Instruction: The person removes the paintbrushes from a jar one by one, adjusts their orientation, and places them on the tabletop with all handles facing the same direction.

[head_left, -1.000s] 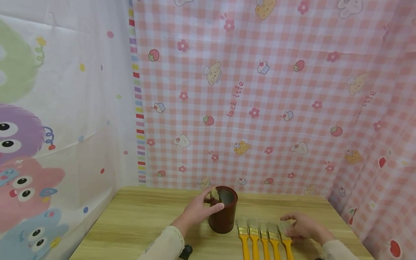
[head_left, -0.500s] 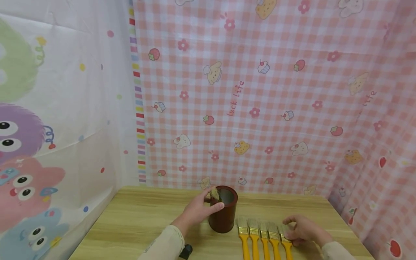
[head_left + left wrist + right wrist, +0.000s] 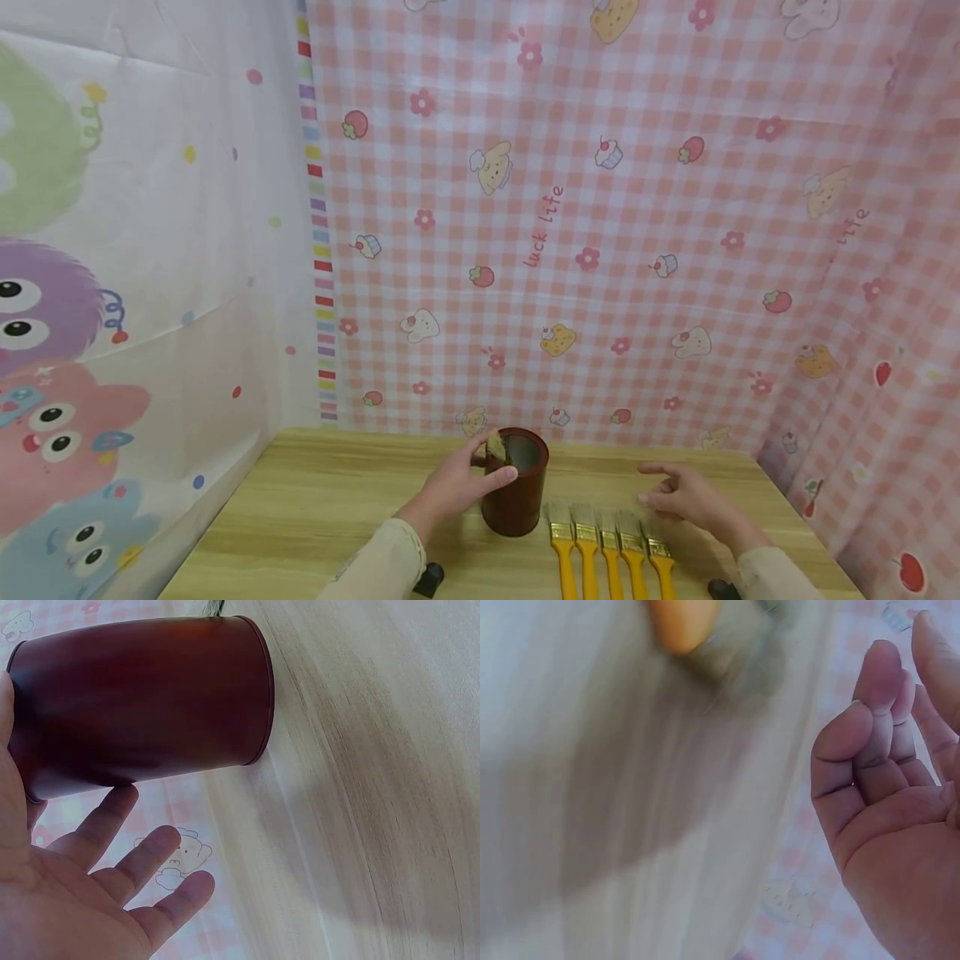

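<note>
A dark red-brown cylindrical pen holder (image 3: pixel 517 504) stands upright near the middle of the table, and a tan-and-dark patch shows at its left rim. My left hand (image 3: pixel 457 487) holds it near the top, thumb across the near side. In the left wrist view the other fingers (image 3: pixel 184 892) are spread, one fingertip right at the wall of the holder. To its right lie several paintbrushes (image 3: pixel 610 567) in a row, orange handles toward me. My right hand (image 3: pixel 693 500) hovers past the bristles of the rightmost paintbrush (image 3: pixel 662 567), fingers loosely bent, holding nothing.
The wooden table (image 3: pixel 322 500) ends at a pink checked curtain (image 3: pixel 600 208) behind and a white cartoon sheet (image 3: pixel 187 292) on the left. Small black objects show beside my left sleeve (image 3: pixel 386 562) and my right sleeve (image 3: pixel 780 575).
My right hand has let go of the rightmost paintbrush and moved up and away from it. That paintbrush has shifted slightly toward me. My left hand and the pen holder have stayed put.
</note>
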